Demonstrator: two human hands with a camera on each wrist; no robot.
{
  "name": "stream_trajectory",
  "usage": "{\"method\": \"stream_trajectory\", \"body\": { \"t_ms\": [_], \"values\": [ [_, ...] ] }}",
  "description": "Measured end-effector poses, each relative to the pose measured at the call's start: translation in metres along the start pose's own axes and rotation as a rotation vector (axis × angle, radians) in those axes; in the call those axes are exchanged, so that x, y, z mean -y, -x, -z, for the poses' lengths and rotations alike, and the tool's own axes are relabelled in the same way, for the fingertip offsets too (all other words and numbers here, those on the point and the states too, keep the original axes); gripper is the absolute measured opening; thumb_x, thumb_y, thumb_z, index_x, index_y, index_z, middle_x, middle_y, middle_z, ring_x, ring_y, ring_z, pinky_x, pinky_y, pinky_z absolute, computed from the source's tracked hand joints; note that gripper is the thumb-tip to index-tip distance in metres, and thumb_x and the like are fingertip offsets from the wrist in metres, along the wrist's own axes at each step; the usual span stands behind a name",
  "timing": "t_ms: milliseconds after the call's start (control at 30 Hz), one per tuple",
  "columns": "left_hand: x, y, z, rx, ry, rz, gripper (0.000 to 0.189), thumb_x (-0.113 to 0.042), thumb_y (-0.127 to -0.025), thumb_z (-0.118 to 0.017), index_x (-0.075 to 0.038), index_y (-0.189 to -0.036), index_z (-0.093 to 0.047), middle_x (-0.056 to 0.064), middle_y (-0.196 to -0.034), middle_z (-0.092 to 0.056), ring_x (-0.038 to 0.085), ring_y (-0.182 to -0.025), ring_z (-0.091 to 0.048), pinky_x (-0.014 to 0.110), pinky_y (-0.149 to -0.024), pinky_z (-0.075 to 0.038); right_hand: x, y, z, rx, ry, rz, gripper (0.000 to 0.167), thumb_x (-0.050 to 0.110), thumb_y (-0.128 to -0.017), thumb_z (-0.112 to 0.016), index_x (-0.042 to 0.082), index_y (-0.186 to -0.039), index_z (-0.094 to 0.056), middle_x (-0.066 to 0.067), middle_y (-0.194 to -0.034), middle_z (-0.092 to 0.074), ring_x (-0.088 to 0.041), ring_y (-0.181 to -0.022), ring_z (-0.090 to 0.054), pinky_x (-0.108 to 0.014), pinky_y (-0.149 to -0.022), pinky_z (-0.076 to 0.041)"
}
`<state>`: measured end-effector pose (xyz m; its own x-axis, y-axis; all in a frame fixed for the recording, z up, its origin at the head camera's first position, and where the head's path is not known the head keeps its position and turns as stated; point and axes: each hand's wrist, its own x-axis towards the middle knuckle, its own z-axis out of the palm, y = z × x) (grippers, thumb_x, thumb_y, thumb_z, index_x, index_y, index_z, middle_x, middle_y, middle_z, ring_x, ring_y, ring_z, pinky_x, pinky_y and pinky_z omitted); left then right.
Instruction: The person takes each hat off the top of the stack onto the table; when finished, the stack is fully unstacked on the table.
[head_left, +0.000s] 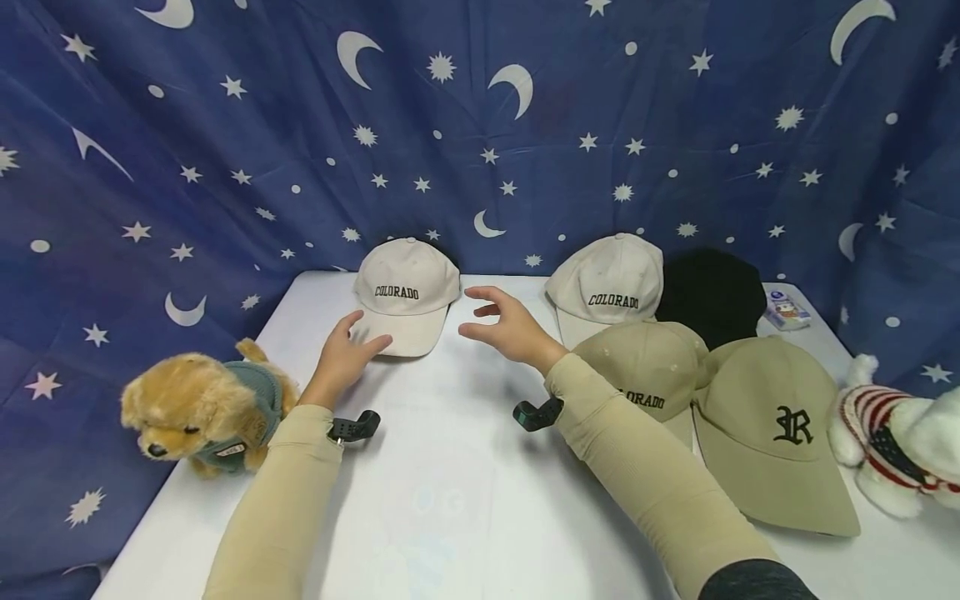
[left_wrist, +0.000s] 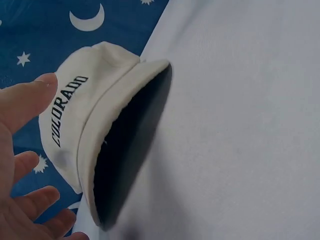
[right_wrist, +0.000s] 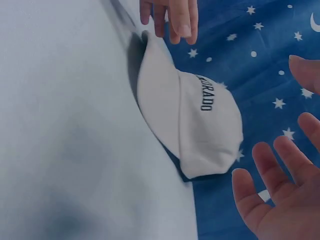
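Observation:
A cream baseball cap [head_left: 401, 279] lettered COLORADO sits at the back left of the white table, its brim toward me. My left hand [head_left: 345, 358] is by the left side of the brim, fingers spread and thumb apart. To the cap's right hovers my right hand [head_left: 510, 329], its fingers parted and holding nothing. In the left wrist view the cap [left_wrist: 95, 105] stands beyond the fingers of the left hand [left_wrist: 30, 170]. The right wrist view has the cap [right_wrist: 207, 125] between both hands, with a visible gap to the right hand [right_wrist: 280, 185].
On the right are another cream cap [head_left: 611, 279], a black cap [head_left: 712, 296], a tan COLORADO cap [head_left: 645, 362], an olive cap [head_left: 772, 417] and a small packet [head_left: 786, 310]. Plush dogs flank them: a golden one [head_left: 202, 408] left, a white one [head_left: 892, 433] right. A starry curtain [head_left: 450, 125] hangs behind.

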<state>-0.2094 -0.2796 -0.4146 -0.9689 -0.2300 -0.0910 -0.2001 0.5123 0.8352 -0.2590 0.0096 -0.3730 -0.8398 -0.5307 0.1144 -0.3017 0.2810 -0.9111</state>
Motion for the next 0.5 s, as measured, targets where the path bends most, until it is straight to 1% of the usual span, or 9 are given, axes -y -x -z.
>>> {"method": "stream_trajectory", "body": {
  "t_ms": [267,367,500],
  "values": [
    [0.012,-0.009,0.001,0.018,0.007,0.047,0.088,-0.035,-0.094,-0.069,-0.006,-0.16,-0.017,0.021,-0.164,-0.014,0.039,-0.149,-0.012,0.053,-0.119,-0.015,-0.003,-0.01,-0.011,-0.007,0.003,-0.044,0.064,0.021,-0.092,-0.074,0.009,-0.148,-0.045,-0.005,-0.151,-0.045,-0.025,-0.126,-0.051,-0.042,-0.094,-0.05],
    [0.015,-0.009,0.0,0.026,0.019,0.059,0.089,-0.033,-0.094,-0.07,-0.005,-0.16,-0.016,0.021,-0.164,-0.013,0.039,-0.149,-0.012,0.052,-0.119,-0.015,-0.005,-0.012,-0.013,-0.008,0.009,-0.052,0.064,0.021,-0.092,-0.073,0.008,-0.148,-0.045,-0.005,-0.151,-0.045,-0.026,-0.126,-0.052,-0.042,-0.094,-0.05],
    [0.017,-0.008,0.0,0.039,0.014,0.059,0.091,-0.032,-0.094,-0.07,-0.004,-0.16,-0.015,0.023,-0.163,-0.014,0.041,-0.149,-0.014,0.051,-0.119,-0.016,-0.009,-0.013,-0.015,-0.012,0.0,-0.065,0.064,0.02,-0.092,-0.074,0.008,-0.148,-0.046,-0.006,-0.15,-0.045,-0.028,-0.126,-0.052,-0.041,-0.094,-0.05]
  ]
}}
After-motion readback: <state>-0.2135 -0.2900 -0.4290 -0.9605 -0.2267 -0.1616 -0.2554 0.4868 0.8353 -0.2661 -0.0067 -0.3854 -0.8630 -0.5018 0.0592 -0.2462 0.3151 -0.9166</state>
